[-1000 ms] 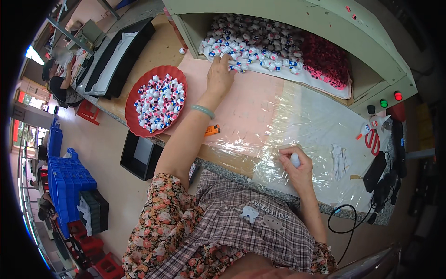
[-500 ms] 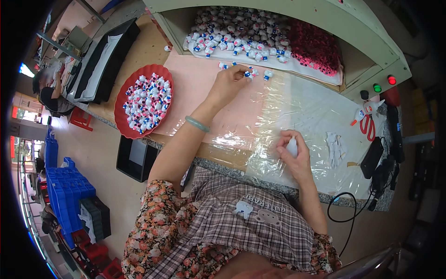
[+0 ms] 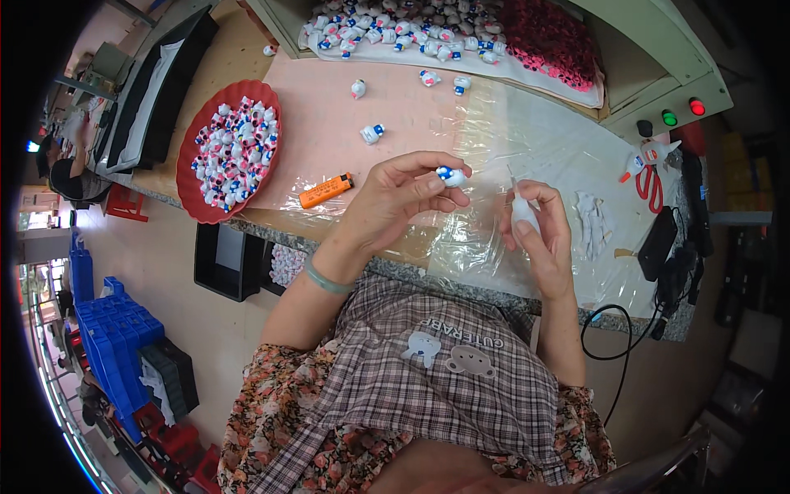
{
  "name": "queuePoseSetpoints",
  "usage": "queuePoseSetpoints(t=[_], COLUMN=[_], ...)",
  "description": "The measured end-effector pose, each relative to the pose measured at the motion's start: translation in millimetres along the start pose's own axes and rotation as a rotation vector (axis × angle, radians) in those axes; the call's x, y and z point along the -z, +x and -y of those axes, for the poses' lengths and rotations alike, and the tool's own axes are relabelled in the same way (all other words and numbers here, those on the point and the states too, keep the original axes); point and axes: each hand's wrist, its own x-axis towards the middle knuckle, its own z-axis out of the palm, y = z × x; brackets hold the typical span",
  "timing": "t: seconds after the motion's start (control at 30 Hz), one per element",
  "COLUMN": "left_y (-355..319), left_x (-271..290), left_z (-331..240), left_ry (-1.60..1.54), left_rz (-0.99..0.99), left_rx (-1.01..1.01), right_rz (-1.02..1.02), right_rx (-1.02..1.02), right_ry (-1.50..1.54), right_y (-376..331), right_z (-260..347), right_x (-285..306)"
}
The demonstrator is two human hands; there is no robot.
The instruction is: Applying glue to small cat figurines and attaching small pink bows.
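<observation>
Between the thumb and fingers of my left hand (image 3: 403, 198) is a small white and blue figurine (image 3: 449, 175), held over the front part of the work surface. My right hand (image 3: 541, 235) is wrapped round a small white squeeze bottle (image 3: 524, 216), its thin needle tip (image 3: 512, 174) pointing up. The tip stands to the right of the figurine, apart from it. Beyond my left hand, several loose figurines lie on the pink sheet, one of them a white and blue figurine (image 3: 373, 133). An orange lighter (image 3: 327, 190) rests by my left wrist.
A red scalloped bowl (image 3: 186, 156) full of figurines stands at the left. Behind, a shelf cabinet (image 3: 650, 74) holds heaped figurines and dark pink pieces (image 3: 550, 49). Red-handled scissors (image 3: 649, 191), a glue bottle (image 3: 650, 155) and black cables (image 3: 679, 272) lie at right.
My left hand has come back from the far figurines toward me, with a figurine in its fingers. The squeeze bottle in my right hand has been raised and its needle tip now shows clearly.
</observation>
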Motion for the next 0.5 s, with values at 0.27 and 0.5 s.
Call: queuePoseSetpoints(t=[0.27, 0.5], left_y=[-16, -23], left_x=[-13, -15], left_z=[10, 14], left_ry=[0.153, 0.108], left_rz=[0.038, 0.058], left_rx=[-0.155, -0.104], right_rz=[-0.091, -0.266], right_rx=[0.109, 0.11], right_ry=[-0.028, 0.125], right_y=[-4, -5], right_z=[3, 14], right_x=[6, 0])
